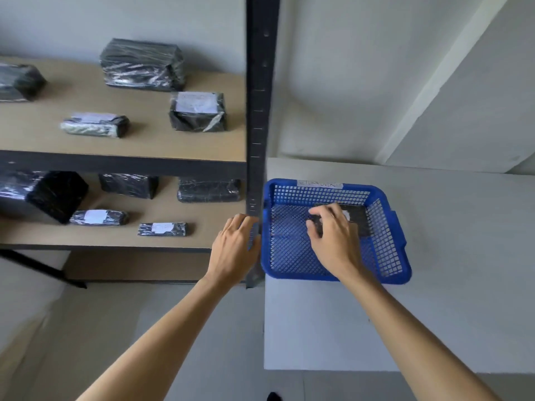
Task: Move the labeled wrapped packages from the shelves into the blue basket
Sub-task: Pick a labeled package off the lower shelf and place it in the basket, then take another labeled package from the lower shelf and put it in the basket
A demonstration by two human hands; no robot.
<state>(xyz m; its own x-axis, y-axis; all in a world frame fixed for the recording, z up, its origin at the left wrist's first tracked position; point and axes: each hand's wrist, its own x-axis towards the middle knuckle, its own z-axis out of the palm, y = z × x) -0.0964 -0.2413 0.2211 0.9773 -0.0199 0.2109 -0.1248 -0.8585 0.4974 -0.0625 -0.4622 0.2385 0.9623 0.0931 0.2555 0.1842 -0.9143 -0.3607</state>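
A black wrapped package [357,219] is gripped by the right hand [333,234], fingers curled over it, down inside the blue basket [388,256] on the white table [434,314]. The shelf post [262,111] is clasped by the left hand [236,241], nothing else held. Labeled packages are left on the upper shelf [198,112] [95,125] and on the lower shelf [98,217] [162,229], among unlabeled black bundles

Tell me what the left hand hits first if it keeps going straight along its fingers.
The left hand points up-right; its fingertips already sit at the black shelf post, so that comes first, probably. The blue basket lies just beyond.
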